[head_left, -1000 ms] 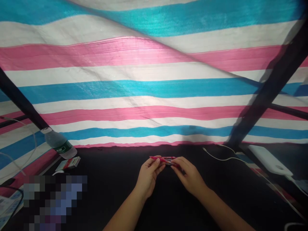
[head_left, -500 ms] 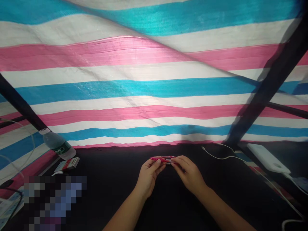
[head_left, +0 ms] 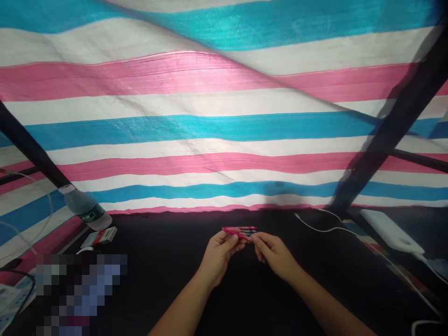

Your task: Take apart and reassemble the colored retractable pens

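My left hand (head_left: pixel 219 254) is closed around a small bundle of slim pens, held above the black tabletop. A bright pink pen (head_left: pixel 231 231) lies at the front of the bundle, under my left thumb, slanting down to the right. Behind it, the other pens (head_left: pixel 249 229) stick out to the right, with pink and bluish parts showing. My right hand (head_left: pixel 275 253) pinches the right end of the pink pen between thumb and fingers. Its other fingers are curled underneath. The fingers hide parts of the pens.
A water bottle (head_left: pixel 86 207) leans at the left, beside a small red-and-white box (head_left: pixel 99 237). At the right lie a white power bank (head_left: pixel 390 231) and a white cable (head_left: pixel 325 230). Striped sheeting (head_left: pixel 210 126) hangs behind the black table (head_left: pixel 168 261).
My right hand has shifted slightly down and its fingers have curled in at the pink pen's end. The pink pen now tilts more downward to the right, showing more of the pens behind.
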`<action>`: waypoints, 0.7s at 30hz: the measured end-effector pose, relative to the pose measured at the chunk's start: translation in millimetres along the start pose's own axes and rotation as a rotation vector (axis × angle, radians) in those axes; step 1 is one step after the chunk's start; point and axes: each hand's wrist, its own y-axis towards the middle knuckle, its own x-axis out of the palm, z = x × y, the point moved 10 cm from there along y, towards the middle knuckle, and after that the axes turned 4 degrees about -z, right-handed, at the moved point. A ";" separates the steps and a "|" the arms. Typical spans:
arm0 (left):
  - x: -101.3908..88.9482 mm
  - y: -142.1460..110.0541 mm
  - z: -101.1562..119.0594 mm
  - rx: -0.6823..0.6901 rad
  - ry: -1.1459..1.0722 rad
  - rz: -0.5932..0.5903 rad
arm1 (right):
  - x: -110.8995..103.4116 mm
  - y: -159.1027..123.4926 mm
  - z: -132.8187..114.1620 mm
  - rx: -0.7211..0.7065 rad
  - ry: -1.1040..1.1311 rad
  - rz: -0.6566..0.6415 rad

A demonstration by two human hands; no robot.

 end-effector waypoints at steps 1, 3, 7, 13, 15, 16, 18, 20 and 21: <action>-1.8 0.6 0.4 0.008 -0.001 0.012 | -1.1 -0.5 -0.6 -0.010 -0.004 0.015; -7.0 1.7 1.2 0.030 -0.014 0.053 | -7.7 -3.1 -9.4 -0.082 -0.073 0.086; -10.3 2.2 -1.8 0.035 -0.047 0.079 | -14.9 -8.0 -29.7 -0.205 -0.244 0.171; -4.8 2.0 -4.4 0.031 -0.036 0.041 | -1.2 -1.0 -6.7 -0.020 -0.040 0.027; -6.3 2.4 -3.2 0.048 -0.039 0.053 | -6.0 -2.6 -13.5 -0.093 -0.083 0.085; -7.6 2.5 -3.2 0.052 -0.043 0.062 | -8.8 -4.3 -19.4 -0.146 -0.130 0.120; -8.9 2.8 -4.4 0.046 -0.050 0.072 | -11.3 -6.7 -27.0 -0.206 -0.206 0.158; -7.6 2.9 -6.3 0.029 -0.046 0.059 | -9.3 -5.0 -21.5 -0.154 -0.183 0.133; -6.7 2.9 -6.7 0.024 -0.039 0.051 | -6.8 -3.3 -15.0 -0.098 -0.140 0.103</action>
